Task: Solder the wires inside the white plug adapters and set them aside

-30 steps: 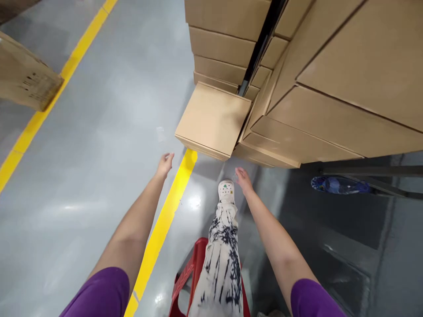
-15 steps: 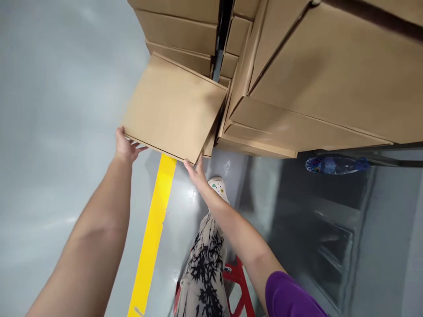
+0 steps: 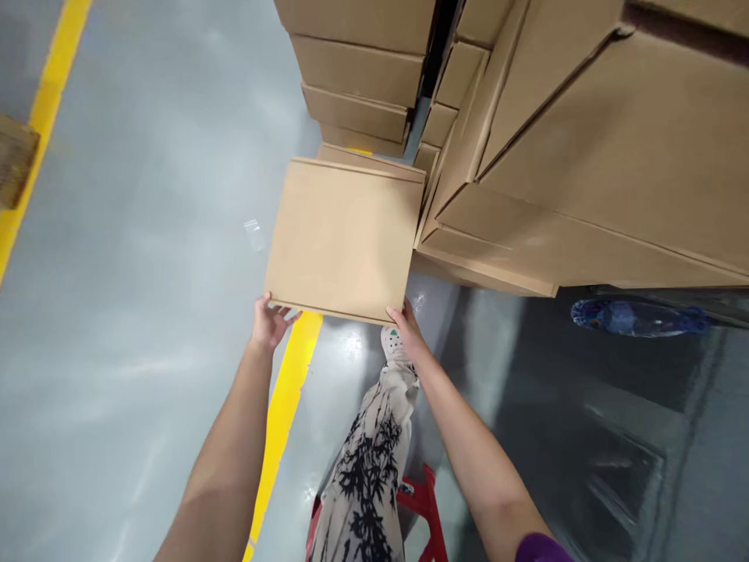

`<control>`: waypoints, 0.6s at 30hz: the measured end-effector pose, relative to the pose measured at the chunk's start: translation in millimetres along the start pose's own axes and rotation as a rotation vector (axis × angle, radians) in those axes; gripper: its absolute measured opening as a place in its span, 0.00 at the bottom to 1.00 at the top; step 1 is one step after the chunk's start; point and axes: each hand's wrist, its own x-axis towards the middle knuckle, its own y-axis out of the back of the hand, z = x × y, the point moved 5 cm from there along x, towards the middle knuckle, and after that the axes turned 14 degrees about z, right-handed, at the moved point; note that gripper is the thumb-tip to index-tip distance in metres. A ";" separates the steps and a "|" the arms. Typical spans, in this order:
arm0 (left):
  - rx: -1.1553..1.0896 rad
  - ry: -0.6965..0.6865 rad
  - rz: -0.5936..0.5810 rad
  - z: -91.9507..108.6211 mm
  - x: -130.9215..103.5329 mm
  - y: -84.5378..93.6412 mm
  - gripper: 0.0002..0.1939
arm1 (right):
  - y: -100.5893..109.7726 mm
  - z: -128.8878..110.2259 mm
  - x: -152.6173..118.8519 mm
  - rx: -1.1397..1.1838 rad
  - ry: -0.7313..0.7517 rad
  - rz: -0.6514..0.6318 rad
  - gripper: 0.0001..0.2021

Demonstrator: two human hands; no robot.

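since half a second ago the flat cardboard box (image 3: 345, 238) has swung square to the stacks and sits centred ahead of both hands. left hand (image 3: 268, 324) grips its near left corner, right hand (image 3: 406, 328) its near right corner, fingers curled under the edge. it looks partly drawn out from the box stack (image 3: 360, 70) beyond the hands, its far edge still close against the pile; freeing and carrying it appear to remain. below the right hand, a shoe (image 3: 391, 341) on the floor (image 3: 146, 234).

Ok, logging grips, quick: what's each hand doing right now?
Left hand: closed on the near left corner of the box.
Right hand: closed on the box's near right corner.
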 end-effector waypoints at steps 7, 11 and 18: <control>0.239 0.072 -0.230 10.4 18.5 -0.9 0.35 | 10.5 -17.3 33.1 0.000 -0.174 -0.111 0.33; 0.199 0.077 -0.274 32.9 25.8 -47.2 0.32 | -17.7 -43.1 57.5 0.048 -0.177 -0.111 0.30; 0.077 0.230 -0.106 22.4 -55.5 7.4 0.23 | -10.0 -57.0 -3.0 0.120 -0.176 -0.051 0.31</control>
